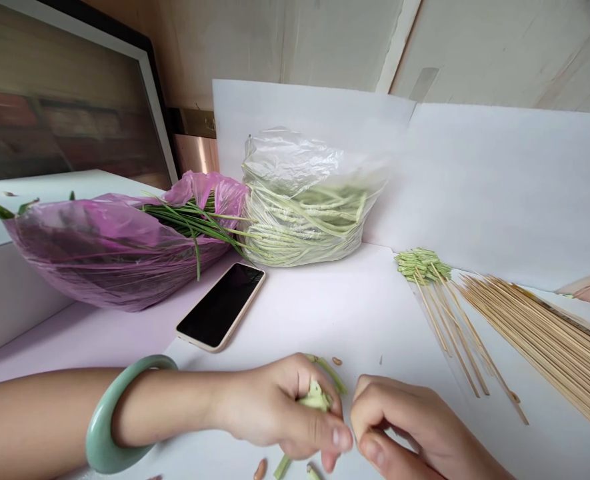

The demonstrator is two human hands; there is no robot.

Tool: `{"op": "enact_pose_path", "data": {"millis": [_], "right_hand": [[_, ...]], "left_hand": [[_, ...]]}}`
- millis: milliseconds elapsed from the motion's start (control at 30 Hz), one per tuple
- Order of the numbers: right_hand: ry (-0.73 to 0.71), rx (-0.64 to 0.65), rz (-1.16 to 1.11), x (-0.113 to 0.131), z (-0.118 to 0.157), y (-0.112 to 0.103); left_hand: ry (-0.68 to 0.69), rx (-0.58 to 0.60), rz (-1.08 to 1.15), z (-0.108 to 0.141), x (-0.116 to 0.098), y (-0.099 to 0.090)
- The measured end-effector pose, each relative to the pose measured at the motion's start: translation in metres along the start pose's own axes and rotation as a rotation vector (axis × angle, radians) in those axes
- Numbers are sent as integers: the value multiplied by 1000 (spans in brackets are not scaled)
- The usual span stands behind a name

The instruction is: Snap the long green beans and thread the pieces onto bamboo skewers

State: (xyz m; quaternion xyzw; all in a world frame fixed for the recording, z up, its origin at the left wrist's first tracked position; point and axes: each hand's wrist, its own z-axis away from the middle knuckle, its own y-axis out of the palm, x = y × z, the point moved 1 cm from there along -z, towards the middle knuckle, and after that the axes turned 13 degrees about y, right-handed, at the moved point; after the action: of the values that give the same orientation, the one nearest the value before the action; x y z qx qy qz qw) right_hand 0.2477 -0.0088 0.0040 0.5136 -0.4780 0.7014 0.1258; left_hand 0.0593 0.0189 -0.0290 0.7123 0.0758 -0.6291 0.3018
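Observation:
My left hand [295, 407], with a green bangle [105, 413] on its wrist, is closed around pale green long bean pieces [317, 398]. Their ends show between thumb and fingers. Just to the right, my right hand [399, 427] is closed in a pinch, its fingertips close to the left thumb; what it grips, if anything, is hidden. Beneath and around the hands lie cut bean bits and a loose brown bean seed [260, 469]. Off to the right, several skewers threaded with bean pieces [422, 264] rest on the white table.
A clear plastic bag of long beans [305, 213] stands against the white backing board [515, 187]. Left of it sits a purple bag [125, 260] with green stalks poking out. A phone [222, 307] lies in front. Many bare bamboo skewers [545, 340] lie at the right.

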Motion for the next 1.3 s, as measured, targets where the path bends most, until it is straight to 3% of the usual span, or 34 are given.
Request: {"op": "enact_pose_path", "data": {"millis": [233, 433, 667, 900, 1100, 1300], "right_hand": [[123, -213, -21, -18, -9, 0], [85, -197, 1, -10, -8, -8], [-47, -82, -15, -12, -12, -2], [-46, -162, -52, -17, -14, 5], [-71, -317, 1, -28, -11, 12], [-67, -342, 96, -24, -13, -1]], "left_hand": [[33, -234, 233, -5, 4, -3], [3, -358, 302, -9, 9, -7], [-55, -343, 339, -9, 11, -7], [-35, -276, 339, -10, 7, -3], [-67, -215, 296, -8, 1, 1], [-77, -256, 241, -7, -1, -1]]}}
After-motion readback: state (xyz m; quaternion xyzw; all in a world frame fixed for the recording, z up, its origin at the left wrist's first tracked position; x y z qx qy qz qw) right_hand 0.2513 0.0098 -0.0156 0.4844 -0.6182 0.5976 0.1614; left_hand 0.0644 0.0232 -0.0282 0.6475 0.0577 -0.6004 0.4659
